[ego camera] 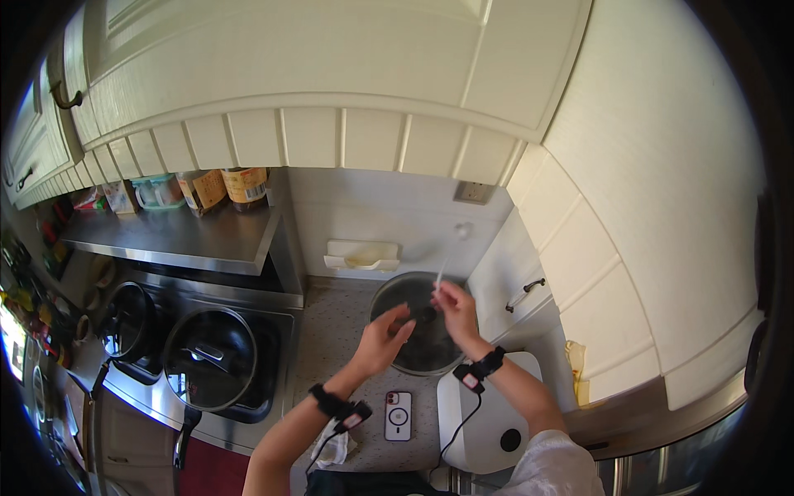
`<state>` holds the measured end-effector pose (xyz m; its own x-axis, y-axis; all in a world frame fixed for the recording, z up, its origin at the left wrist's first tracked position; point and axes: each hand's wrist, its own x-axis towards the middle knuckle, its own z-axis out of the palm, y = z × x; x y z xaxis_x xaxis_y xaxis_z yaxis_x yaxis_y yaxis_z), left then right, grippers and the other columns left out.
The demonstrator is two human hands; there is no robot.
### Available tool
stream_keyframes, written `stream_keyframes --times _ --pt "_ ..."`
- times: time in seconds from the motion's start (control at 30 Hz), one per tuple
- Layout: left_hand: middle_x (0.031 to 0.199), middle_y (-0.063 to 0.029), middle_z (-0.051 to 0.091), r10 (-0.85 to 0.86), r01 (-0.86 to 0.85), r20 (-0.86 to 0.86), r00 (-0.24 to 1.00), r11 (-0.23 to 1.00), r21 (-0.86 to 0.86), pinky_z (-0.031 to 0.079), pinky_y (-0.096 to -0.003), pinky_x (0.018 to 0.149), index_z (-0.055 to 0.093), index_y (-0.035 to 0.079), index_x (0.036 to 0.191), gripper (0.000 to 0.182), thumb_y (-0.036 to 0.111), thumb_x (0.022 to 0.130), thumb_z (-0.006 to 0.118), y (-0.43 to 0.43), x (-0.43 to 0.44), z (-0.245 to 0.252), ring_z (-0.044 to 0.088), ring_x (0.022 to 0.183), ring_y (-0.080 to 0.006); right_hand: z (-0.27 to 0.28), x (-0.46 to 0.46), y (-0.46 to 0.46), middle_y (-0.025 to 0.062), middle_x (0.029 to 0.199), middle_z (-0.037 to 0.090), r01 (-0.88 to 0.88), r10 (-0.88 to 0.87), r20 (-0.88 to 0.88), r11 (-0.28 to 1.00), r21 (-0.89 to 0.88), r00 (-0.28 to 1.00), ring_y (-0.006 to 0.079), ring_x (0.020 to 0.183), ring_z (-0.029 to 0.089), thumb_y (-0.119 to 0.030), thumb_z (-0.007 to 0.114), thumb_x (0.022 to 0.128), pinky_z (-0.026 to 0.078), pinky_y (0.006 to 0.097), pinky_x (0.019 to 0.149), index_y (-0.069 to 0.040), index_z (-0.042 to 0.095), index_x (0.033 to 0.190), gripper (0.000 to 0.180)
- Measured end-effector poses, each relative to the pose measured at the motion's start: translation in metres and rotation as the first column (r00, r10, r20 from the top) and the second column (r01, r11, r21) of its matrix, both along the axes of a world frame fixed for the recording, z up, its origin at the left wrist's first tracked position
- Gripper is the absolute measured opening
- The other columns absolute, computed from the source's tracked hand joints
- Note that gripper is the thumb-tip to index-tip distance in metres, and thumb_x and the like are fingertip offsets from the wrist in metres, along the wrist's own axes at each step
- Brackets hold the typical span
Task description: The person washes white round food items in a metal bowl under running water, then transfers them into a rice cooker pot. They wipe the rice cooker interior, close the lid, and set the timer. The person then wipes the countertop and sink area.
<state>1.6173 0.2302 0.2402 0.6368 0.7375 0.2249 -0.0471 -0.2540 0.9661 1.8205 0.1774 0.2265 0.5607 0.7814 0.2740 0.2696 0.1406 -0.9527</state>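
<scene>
My right hand (458, 312) pinches a slim whitish strip (441, 276) that points up towards the wall; blur hides what it is exactly. To its left, my left hand (383, 340) is raised with thumb and fingers apart and nothing between them. Beneath both hands lies a large round dark lid with a metal rim (406, 291), and a black knob (425, 314) shows between them. Beyond the strip, a small blurred white object (462, 231) appears against the wall. Each wrist wears a black strap with a small cabled device.
A phone (398, 416) and a crumpled cloth (333, 447) lie on the speckled counter, beside a white appliance (484, 421). At left, a lidded pan (211, 359) and a smaller pot (128, 319) stand on the stove. Jars line a steel shelf (173, 232); a wall outlet (474, 192) is above.
</scene>
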Motion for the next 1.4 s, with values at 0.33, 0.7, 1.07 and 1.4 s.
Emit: stream_keyframes --times 0.33,0.7,1.07,1.4 --pt "0.066 -0.0045 0.066 0.077 -0.076 0.057 0.995 0.997 -0.017 0.046 -0.0238 0.049 0.069 -0.002 0.089 0.023 0.019 0.094 0.06 0.029 0.065 0.026 0.057 0.053 -0.0062 0.056 0.0 -0.004 0.007 0.091 0.066 -0.052 0.069 0.198 0.995 -0.088 0.978 0.014 0.078 0.064 -0.02 0.068 0.088 0.052 0.0268 0.066 0.001 0.059 0.112 0.033" --pt "0.095 -0.0141 0.067 0.128 -0.125 -0.004 0.992 0.975 0.186 0.052 -0.0327 0.067 0.06 0.001 0.114 0.031 0.021 0.09 0.064 0.039 0.045 0.02 0.067 0.077 -0.0198 0.114 0.037 0.064 0.0053 0.079 0.066 0.13 -0.128 0.175 0.991 -0.001 0.976 0.0127 0.069 0.064 -0.019 0.07 0.085 0.05 0.025 0.059 0.001 0.061 0.098 0.025" --pt "0.099 -0.014 0.067 -0.196 0.128 -0.203 0.959 0.944 -0.303 0.054 -0.0303 0.071 0.058 -0.002 0.118 0.034 0.015 0.09 0.066 -0.028 -0.13 -0.014 0.065 0.091 -0.0159 0.113 0.089 0.102 0.0114 0.069 0.063 0.494 -0.532 0.594 0.834 0.246 0.604 0.022 0.061 0.062 -0.013 0.073 0.076 0.049 0.0335 0.058 0.003 0.06 0.091 0.026" --pt "0.102 -0.0094 0.066 -0.09 -0.074 -0.184 0.979 0.682 -0.728 0.055 -0.0287 0.071 0.058 0.0 0.118 0.029 0.013 0.093 0.061 -0.097 -0.24 -0.083 0.065 0.094 -0.0176 0.088 0.11 0.123 0.0199 0.08 0.061 0.553 -0.603 0.708 0.754 0.355 0.368 0.0368 0.073 0.06 -0.006 0.067 0.081 0.047 0.0461 0.066 0.004 0.059 0.093 0.018"
